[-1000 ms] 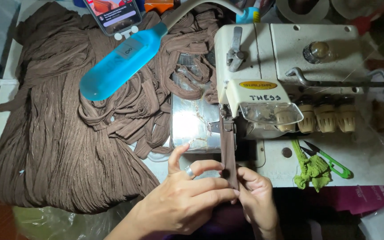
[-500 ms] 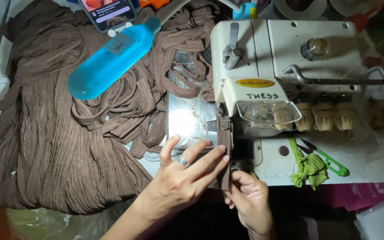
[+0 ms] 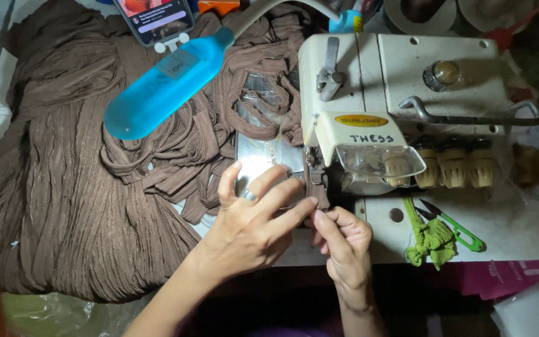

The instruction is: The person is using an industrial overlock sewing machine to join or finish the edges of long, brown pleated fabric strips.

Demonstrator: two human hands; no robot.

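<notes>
1. Brown strip sits at the presser foot of my overlock machine, running down from the needle area toward me, on the lit metal plate.
2. My left hand lies flat with fingers spread wide, fingertips pressing the strip and plate just left of the foot; ring on one finger.
3. My right hand is curled narrow, thumb and forefinger pinching the strip's near end just below the foot, touching my left fingertips.
4. Machine is cream-coloured, with a clear guard at front and three tan knobs in a row to its right.
5. Tangle of brown loops piled just left of and behind the plate.
6. Big heap of pleated brown fabric covers the left of the worktop, hanging over its near edge.
7. Blue lamp head on a pale gooseneck hovers over the loops, angled toward lower left.
8. Phone propped at the far edge, screen lit, above the lamp.
9. Green wad of thread scraps lies right of my right hand, green-handled snips just beside it, touching.
10. Pink packet below the worktop edge at right.
</notes>
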